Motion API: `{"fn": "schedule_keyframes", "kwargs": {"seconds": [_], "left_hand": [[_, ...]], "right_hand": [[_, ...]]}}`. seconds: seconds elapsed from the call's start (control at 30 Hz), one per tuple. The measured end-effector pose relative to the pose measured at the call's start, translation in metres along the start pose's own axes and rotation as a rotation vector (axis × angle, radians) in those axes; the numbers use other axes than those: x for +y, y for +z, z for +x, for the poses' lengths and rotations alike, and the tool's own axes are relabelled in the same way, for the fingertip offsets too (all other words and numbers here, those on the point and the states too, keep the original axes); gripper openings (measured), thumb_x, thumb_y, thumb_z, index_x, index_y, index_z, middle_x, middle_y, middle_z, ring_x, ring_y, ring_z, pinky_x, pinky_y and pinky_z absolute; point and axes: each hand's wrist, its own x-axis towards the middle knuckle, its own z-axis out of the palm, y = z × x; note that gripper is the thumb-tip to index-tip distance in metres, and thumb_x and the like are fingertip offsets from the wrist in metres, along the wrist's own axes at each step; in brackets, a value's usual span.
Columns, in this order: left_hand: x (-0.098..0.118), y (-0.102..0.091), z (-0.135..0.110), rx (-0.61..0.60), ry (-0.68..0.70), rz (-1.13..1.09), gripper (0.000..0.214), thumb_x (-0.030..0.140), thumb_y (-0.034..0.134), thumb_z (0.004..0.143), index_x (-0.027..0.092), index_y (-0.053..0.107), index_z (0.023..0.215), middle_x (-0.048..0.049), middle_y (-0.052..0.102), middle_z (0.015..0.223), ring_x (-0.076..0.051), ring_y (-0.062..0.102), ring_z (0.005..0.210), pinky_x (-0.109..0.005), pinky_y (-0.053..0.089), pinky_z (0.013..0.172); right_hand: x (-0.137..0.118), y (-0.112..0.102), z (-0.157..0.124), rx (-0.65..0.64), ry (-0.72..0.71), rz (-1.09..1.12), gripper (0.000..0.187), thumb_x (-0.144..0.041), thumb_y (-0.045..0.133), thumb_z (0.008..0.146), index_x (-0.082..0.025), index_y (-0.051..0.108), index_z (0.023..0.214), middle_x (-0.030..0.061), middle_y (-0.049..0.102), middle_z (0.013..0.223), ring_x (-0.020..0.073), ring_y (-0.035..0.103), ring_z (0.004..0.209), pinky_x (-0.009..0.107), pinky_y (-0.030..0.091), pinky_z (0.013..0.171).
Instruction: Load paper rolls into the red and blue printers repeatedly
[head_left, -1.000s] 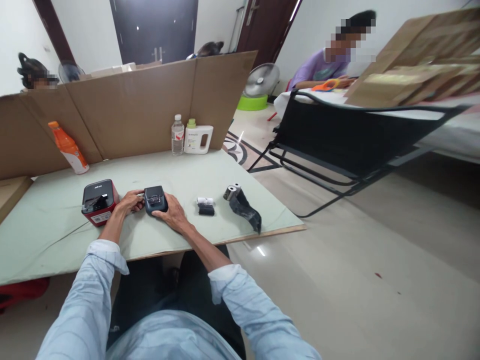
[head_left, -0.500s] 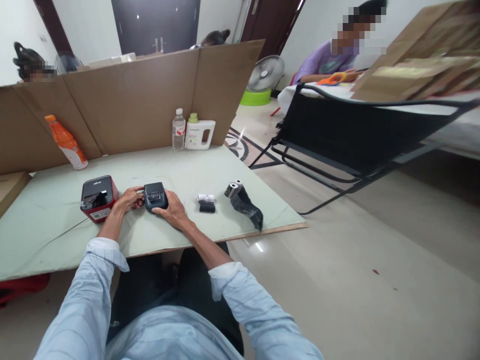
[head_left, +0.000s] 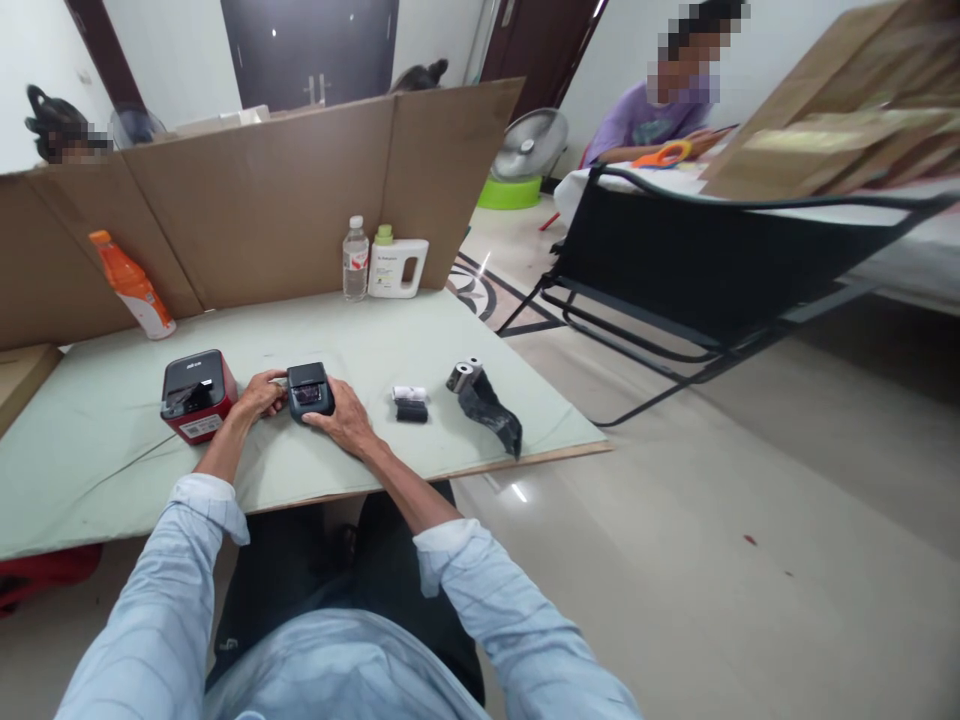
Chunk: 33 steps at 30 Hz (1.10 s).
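A small dark portable printer (head_left: 309, 375) stands on the pale green tabletop, a window in its front. My right hand (head_left: 348, 415) is wrapped round its right side, the thumb along the lower front edge. Bent fingers of my left hand (head_left: 262, 394) press at its left side; their tips are partly hidden. Close by my left wrist is a larger red and black printer (head_left: 199, 395) with a dark strip on top. To the right lie a small white roll (head_left: 409, 394) and a black roll (head_left: 412, 412). Beyond them are black ribbon rolls (head_left: 463, 374) with a loose tail (head_left: 491, 415).
A cardboard screen (head_left: 262, 190) closes off the table's back. Before it stand an orange bottle (head_left: 133, 285), a water bottle (head_left: 355, 260) and a white jug (head_left: 397, 265). A black folding chair (head_left: 675, 260) is at right; a person in purple (head_left: 637, 125) sits behind it.
The small printer's front has tilted or shifted slightly, so its window shows more plainly. Both hands stay at its sides. The view has moved a little.
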Motion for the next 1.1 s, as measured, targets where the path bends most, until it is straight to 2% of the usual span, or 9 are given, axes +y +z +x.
{"fn": "schedule_keyframes", "kwargs": {"seconds": [0.2, 0.33, 0.43, 0.53, 0.67, 0.73, 0.9, 1.0, 1.1], "left_hand": [[-0.006, -0.005, 0.002, 0.007, 0.081, -0.013, 0.062, 0.022, 0.069, 0.085, 0.014, 0.063, 0.146, 0.0021, 0.063, 0.062, -0.010, 0.052, 0.046, -0.019, 0.041, 0.045], [-0.010, -0.002, 0.008, 0.066, 0.200, -0.045, 0.057, 0.028, 0.075, 0.081, 0.015, 0.070, 0.136, -0.0065, 0.073, 0.092, -0.013, 0.065, 0.064, -0.020, 0.049, 0.051], [-0.013, 0.003, 0.010, 0.131, 0.258, -0.051, 0.053, 0.033, 0.077, 0.079, 0.015, 0.073, 0.129, -0.0099, 0.074, 0.109, -0.016, 0.069, 0.077, -0.021, 0.051, 0.054], [-0.014, 0.007, 0.014, 0.216, 0.303, -0.074, 0.046, 0.040, 0.080, 0.078, 0.015, 0.076, 0.116, -0.0084, 0.075, 0.102, -0.018, 0.068, 0.080, -0.021, 0.052, 0.057], [-0.011, 0.006, 0.024, 0.272, 0.338, -0.079, 0.039, 0.052, 0.080, 0.078, 0.015, 0.074, 0.087, -0.0047, 0.071, 0.083, -0.017, 0.064, 0.075, -0.023, 0.051, 0.062], [-0.006, 0.006, 0.029, 0.252, 0.346, -0.082, 0.038, 0.052, 0.078, 0.080, 0.015, 0.075, 0.086, -0.0055, 0.072, 0.087, -0.017, 0.065, 0.079, -0.024, 0.053, 0.067], [0.000, 0.004, 0.030, 0.110, 0.379, -0.025, 0.049, 0.032, 0.072, 0.078, 0.015, 0.077, 0.124, -0.0105, 0.076, 0.119, -0.024, 0.070, 0.103, -0.035, 0.059, 0.091], [-0.003, -0.003, 0.022, 0.016, 0.404, 0.061, 0.057, 0.022, 0.071, 0.071, 0.017, 0.076, 0.127, -0.0126, 0.070, 0.137, -0.027, 0.069, 0.114, -0.041, 0.055, 0.105], [-0.008, -0.013, 0.011, -0.115, 0.449, 0.125, 0.061, 0.019, 0.072, 0.068, 0.020, 0.076, 0.128, -0.0116, 0.066, 0.143, -0.031, 0.064, 0.128, -0.044, 0.052, 0.112]], "right_hand": [[-0.002, -0.003, 0.000, -0.013, -0.007, 0.006, 0.087, -0.047, 0.084, 0.079, -0.023, 0.048, 0.155, 0.0141, 0.061, 0.145, 0.0342, 0.056, 0.136, 0.051, 0.046, 0.116], [-0.002, -0.003, 0.000, -0.021, -0.010, -0.005, 0.086, -0.047, 0.084, 0.080, -0.023, 0.048, 0.154, 0.0140, 0.062, 0.144, 0.0339, 0.057, 0.134, 0.051, 0.047, 0.114], [0.000, -0.001, 0.000, -0.015, -0.012, -0.020, 0.089, -0.047, 0.085, 0.079, -0.022, 0.046, 0.155, 0.0150, 0.060, 0.147, 0.0344, 0.055, 0.138, 0.052, 0.046, 0.117], [0.001, 0.000, 0.001, -0.012, -0.003, -0.030, 0.091, -0.047, 0.085, 0.079, -0.022, 0.045, 0.157, 0.0157, 0.058, 0.150, 0.0350, 0.053, 0.141, 0.052, 0.043, 0.120], [0.000, -0.001, 0.001, -0.031, -0.009, -0.023, 0.091, -0.048, 0.083, 0.080, -0.019, 0.044, 0.158, 0.0172, 0.058, 0.151, 0.0352, 0.052, 0.141, 0.052, 0.043, 0.119], [-0.001, -0.002, 0.000, -0.031, -0.012, -0.020, 0.091, -0.048, 0.083, 0.080, -0.020, 0.044, 0.158, 0.0172, 0.058, 0.151, 0.0353, 0.053, 0.141, 0.053, 0.044, 0.119], [0.001, -0.002, 0.000, -0.024, -0.019, -0.028, 0.088, -0.048, 0.082, 0.082, -0.020, 0.045, 0.157, 0.0171, 0.060, 0.148, 0.0352, 0.055, 0.137, 0.053, 0.045, 0.117], [0.003, 0.001, 0.000, -0.010, -0.017, -0.039, 0.086, -0.048, 0.080, 0.084, -0.020, 0.045, 0.157, 0.0168, 0.059, 0.147, 0.0351, 0.056, 0.137, 0.054, 0.045, 0.117], [0.002, 0.001, -0.001, -0.007, -0.016, -0.036, 0.085, -0.049, 0.079, 0.085, -0.020, 0.045, 0.157, 0.0172, 0.059, 0.147, 0.0351, 0.055, 0.138, 0.053, 0.045, 0.118]]}}
